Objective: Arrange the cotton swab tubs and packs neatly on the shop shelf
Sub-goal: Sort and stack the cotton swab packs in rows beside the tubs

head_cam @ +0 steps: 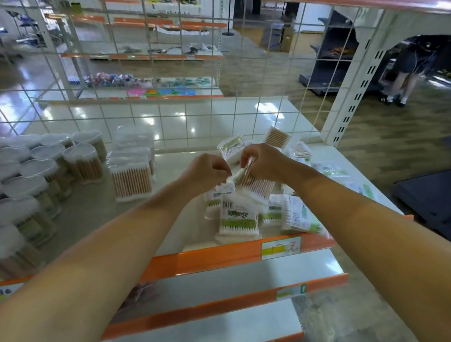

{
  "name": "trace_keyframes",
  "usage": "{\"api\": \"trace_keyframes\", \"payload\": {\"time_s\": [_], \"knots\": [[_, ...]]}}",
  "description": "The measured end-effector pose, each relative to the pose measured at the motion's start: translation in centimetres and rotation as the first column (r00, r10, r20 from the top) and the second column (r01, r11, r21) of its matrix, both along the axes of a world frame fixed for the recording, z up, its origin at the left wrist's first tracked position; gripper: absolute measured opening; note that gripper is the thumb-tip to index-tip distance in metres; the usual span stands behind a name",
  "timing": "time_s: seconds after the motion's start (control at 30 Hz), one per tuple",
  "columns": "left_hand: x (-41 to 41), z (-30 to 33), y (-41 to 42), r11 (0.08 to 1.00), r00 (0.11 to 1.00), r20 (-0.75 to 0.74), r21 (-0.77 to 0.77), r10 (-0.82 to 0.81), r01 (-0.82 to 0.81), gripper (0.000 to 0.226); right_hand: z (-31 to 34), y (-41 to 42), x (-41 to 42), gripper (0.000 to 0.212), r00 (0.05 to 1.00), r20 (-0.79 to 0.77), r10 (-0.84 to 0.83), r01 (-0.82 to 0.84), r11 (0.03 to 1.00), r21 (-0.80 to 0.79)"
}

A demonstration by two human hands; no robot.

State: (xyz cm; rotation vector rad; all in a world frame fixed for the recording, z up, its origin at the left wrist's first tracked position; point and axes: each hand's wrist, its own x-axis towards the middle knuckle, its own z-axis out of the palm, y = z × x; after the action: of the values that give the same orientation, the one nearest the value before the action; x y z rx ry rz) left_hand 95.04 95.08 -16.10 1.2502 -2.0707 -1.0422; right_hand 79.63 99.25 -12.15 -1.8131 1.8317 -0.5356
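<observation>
R hand [263,162] grips wooden-stick swab pack [255,185] above the green packs [238,218], sticks pointing away. L hand [208,170] pinches its near-left corner. Stacked packs [131,173] lie left, nearer L.

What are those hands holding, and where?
Both hands grip one wooden-stick swab pack: right hand at its top edge, left hand pinching its left corner.
</observation>
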Motion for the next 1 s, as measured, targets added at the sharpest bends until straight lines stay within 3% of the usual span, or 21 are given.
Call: {"api": "trace_keyframes", "payload": {"time_s": [0.17, 0.33, 0.5, 0.57, 0.67, 0.77, 0.83, 1.0], "knots": [[0.1, 1.1, -0.2, 0.993, 0.987, -0.162, 0.122, 0.013, 0.007, 0.019, 0.9, -0.7, -0.1, 0.033, 0.997, 0.049, -0.053, 0.054, 0.998, -0.020], [0.1, 1.4, -0.4, 0.984, 0.971, -0.232, 0.175, 0.063, -0.022, 0.013, 1.9, -1.1, -0.4, 0.033, 0.935, 0.287, -0.207, 0.220, 0.975, -0.012], [0.1, 1.7, -0.5, 0.970, 0.917, -0.379, 0.241, 0.126, -0.033, 0.037, 2.0, -1.7, -0.9, 0.039, 0.846, 0.429, -0.315, 0.337, 0.941, 0.028], [0.2, 1.6, -0.4, 0.972, 0.907, -0.406, 0.235, 0.116, -0.019, 0.040, 1.6, -1.8, -1.0, 0.039, 0.736, 0.573, -0.359, 0.382, 0.920, 0.086], [0.3, 1.7, -0.4, 0.980, 0.895, -0.436, 0.200, 0.096, -0.008, 0.029, 0.4, -1.6, -1.1, 0.027, 0.413, 0.823, -0.389, 0.386, 0.894, 0.229], [0.2, 2.0, -0.4, 0.982, 0.896, -0.437, 0.191, 0.082, 0.003, 0.006, -0.5, -1.7, -0.8, 0.051, 0.136, 0.927, -0.349, 0.280, 0.911, 0.302], [0.1, 2.2, -0.5, 0.976, 0.883, -0.453, 0.217, 0.121, -0.022, 0.007, -0.8, -1.7, -0.2, 0.057, 0.053, 0.949, -0.311, 0.192, 0.936, 0.296], [0.3, 2.6, -0.7, 0.968, 0.863, -0.475, 0.243, 0.171, -0.058, 0.011, -1.6, -1.5, 1.6, 0.039, -0.124, 0.944, -0.305, 0.150, 0.935, 0.322]]}}
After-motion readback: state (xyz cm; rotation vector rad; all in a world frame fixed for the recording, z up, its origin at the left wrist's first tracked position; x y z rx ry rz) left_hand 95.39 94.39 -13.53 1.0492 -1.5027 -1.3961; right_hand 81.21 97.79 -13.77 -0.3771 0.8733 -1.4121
